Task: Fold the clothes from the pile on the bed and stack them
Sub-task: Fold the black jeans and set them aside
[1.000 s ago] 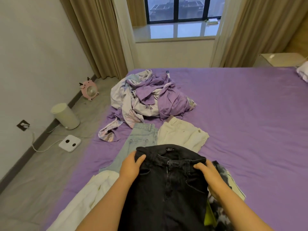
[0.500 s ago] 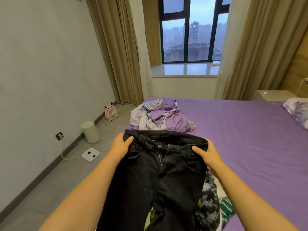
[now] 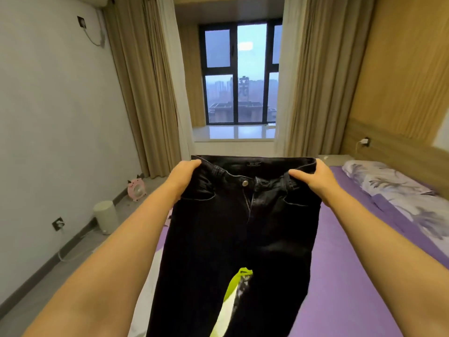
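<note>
Black jeans (image 3: 240,227) now lifted off the bed (image 3: 352,276) & held up in front of the window (image 3: 240,76), waistband spread wide, legs hanging. Left hand (image 3: 184,177) & right hand (image 3: 313,178) have moved apart, each gripping a waistband corner, arms stretched out. Clothes pile now hidden behind jeans; only a lime-green bit (image 3: 237,285) shows between legs.

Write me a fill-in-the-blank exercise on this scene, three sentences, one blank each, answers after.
1. Both hands grip the black jeans at the ____.
2. The sheet on the bed is coloured ____.
3. The left hand and the right hand hold the jeans up with their metal ____ facing the camera.

Missing words: waistband; purple; button
</note>
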Demonstrator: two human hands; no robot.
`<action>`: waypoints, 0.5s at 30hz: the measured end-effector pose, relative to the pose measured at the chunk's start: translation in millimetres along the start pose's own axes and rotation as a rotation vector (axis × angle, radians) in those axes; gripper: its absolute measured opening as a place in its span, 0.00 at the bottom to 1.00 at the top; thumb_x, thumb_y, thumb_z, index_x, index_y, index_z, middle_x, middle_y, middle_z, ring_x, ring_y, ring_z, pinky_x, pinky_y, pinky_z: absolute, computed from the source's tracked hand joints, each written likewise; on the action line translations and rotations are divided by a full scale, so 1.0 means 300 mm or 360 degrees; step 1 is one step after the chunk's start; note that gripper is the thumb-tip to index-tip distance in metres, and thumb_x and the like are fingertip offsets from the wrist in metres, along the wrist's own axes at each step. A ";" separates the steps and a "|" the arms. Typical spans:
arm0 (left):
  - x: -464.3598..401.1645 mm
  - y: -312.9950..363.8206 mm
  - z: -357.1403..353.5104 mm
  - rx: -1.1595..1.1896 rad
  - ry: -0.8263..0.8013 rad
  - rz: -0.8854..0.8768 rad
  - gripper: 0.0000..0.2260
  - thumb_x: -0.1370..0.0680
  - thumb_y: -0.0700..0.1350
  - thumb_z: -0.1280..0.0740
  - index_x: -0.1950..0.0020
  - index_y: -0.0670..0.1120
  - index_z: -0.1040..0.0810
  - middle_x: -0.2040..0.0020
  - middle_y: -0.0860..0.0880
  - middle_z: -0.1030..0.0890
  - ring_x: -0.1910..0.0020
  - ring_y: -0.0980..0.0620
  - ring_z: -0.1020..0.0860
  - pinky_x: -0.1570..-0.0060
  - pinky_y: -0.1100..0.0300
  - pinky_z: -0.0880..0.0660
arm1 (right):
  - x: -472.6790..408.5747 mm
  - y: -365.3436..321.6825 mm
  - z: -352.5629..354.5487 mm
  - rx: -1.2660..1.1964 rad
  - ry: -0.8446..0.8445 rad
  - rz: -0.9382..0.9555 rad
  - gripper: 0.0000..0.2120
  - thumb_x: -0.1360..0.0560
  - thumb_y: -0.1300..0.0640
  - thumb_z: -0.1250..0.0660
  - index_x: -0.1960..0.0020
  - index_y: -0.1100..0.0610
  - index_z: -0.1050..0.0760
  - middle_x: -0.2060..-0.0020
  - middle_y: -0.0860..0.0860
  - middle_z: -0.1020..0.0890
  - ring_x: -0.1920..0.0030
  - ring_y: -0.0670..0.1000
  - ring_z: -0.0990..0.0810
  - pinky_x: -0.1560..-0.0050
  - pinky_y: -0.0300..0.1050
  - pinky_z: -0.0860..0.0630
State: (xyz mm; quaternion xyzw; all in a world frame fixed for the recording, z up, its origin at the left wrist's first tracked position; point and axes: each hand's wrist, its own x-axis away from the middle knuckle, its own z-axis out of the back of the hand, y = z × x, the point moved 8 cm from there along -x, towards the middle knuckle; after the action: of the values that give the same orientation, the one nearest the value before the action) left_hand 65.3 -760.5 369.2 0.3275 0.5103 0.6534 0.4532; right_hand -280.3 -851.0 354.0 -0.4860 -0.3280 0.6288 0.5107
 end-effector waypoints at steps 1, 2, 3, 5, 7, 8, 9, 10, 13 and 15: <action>0.035 0.040 -0.019 -0.0017 -0.0027 -0.0040 0.17 0.20 0.50 0.41 0.40 0.39 0.23 0.44 0.40 0.20 0.48 0.43 0.21 0.45 0.52 0.24 | 0.024 -0.032 0.059 0.0068 0.0036 0.0023 0.21 0.32 0.51 0.23 0.44 0.57 0.28 0.52 0.50 0.21 0.52 0.51 0.22 0.51 0.48 0.25; 0.065 0.081 -0.038 -0.0052 -0.0043 -0.0089 0.17 0.19 0.50 0.41 0.40 0.39 0.24 0.45 0.40 0.20 0.47 0.43 0.21 0.45 0.52 0.25 | 0.047 -0.064 0.120 0.0128 0.0075 0.0047 0.22 0.32 0.50 0.23 0.45 0.56 0.28 0.53 0.50 0.22 0.52 0.51 0.22 0.51 0.48 0.25; 0.090 0.124 -0.062 -0.0078 -0.0058 -0.0152 0.15 0.19 0.49 0.41 0.41 0.40 0.24 0.46 0.42 0.20 0.48 0.44 0.22 0.47 0.52 0.25 | 0.069 -0.095 0.183 0.0175 0.0124 0.0075 0.22 0.32 0.50 0.23 0.46 0.56 0.29 0.54 0.49 0.22 0.52 0.51 0.23 0.51 0.48 0.26; 0.134 0.207 -0.117 -0.0075 -0.0079 -0.0288 0.10 0.18 0.48 0.41 0.48 0.43 0.25 0.53 0.46 0.21 0.54 0.48 0.23 0.58 0.58 0.26 | 0.110 -0.150 0.315 0.0266 0.0247 0.0121 0.22 0.32 0.48 0.23 0.47 0.55 0.30 0.54 0.48 0.23 0.52 0.51 0.23 0.52 0.47 0.27; 0.174 0.279 -0.180 -0.0059 -0.0072 -0.0405 0.08 0.18 0.48 0.40 0.48 0.44 0.27 0.56 0.48 0.23 0.57 0.51 0.24 0.62 0.61 0.29 | 0.149 -0.191 0.439 0.0358 0.0352 0.0143 0.22 0.32 0.47 0.24 0.47 0.55 0.30 0.53 0.49 0.22 0.51 0.52 0.23 0.49 0.51 0.25; 0.192 0.308 -0.212 -0.0053 -0.0061 -0.0457 0.09 0.19 0.48 0.40 0.47 0.43 0.28 0.55 0.48 0.23 0.56 0.50 0.24 0.61 0.59 0.29 | 0.166 -0.206 0.494 0.0395 0.0388 0.0150 0.22 0.32 0.46 0.24 0.46 0.56 0.30 0.52 0.50 0.22 0.51 0.52 0.23 0.48 0.51 0.25; 0.211 0.334 -0.243 -0.0043 -0.0047 -0.0505 0.09 0.19 0.48 0.39 0.46 0.43 0.29 0.55 0.47 0.23 0.55 0.49 0.24 0.58 0.58 0.28 | 0.182 -0.220 0.546 0.0427 0.0416 0.0161 0.23 0.32 0.45 0.25 0.46 0.56 0.30 0.52 0.50 0.22 0.51 0.52 0.23 0.48 0.51 0.25; 0.231 0.356 -0.275 -0.0032 -0.0032 -0.0542 0.09 0.19 0.48 0.38 0.46 0.43 0.29 0.54 0.46 0.24 0.54 0.48 0.24 0.55 0.56 0.27 | 0.195 -0.230 0.595 0.0458 0.0436 0.0177 0.22 0.31 0.45 0.25 0.46 0.56 0.30 0.52 0.50 0.22 0.51 0.52 0.23 0.50 0.50 0.25; 0.272 0.396 -0.367 -0.0009 0.0020 -0.0600 0.09 0.20 0.47 0.36 0.47 0.43 0.30 0.52 0.44 0.23 0.52 0.46 0.24 0.51 0.51 0.26 | 0.222 -0.245 0.721 0.0554 0.0474 0.0253 0.20 0.31 0.43 0.26 0.50 0.54 0.29 0.58 0.46 0.23 0.57 0.49 0.24 0.58 0.44 0.29; 0.286 0.413 -0.438 -0.0051 0.0035 -0.0628 0.09 0.20 0.48 0.36 0.46 0.43 0.29 0.51 0.44 0.24 0.52 0.47 0.25 0.51 0.52 0.27 | 0.228 -0.242 0.805 0.0609 0.0511 0.0302 0.20 0.31 0.40 0.28 0.53 0.53 0.30 0.61 0.44 0.24 0.61 0.44 0.26 0.64 0.41 0.32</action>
State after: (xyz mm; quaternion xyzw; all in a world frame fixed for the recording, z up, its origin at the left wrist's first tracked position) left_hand -115.9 -738.2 450.9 0.2069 0.5591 0.5635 0.5719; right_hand -485.7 -745.9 476.4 -0.5026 -0.0711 0.6393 0.5776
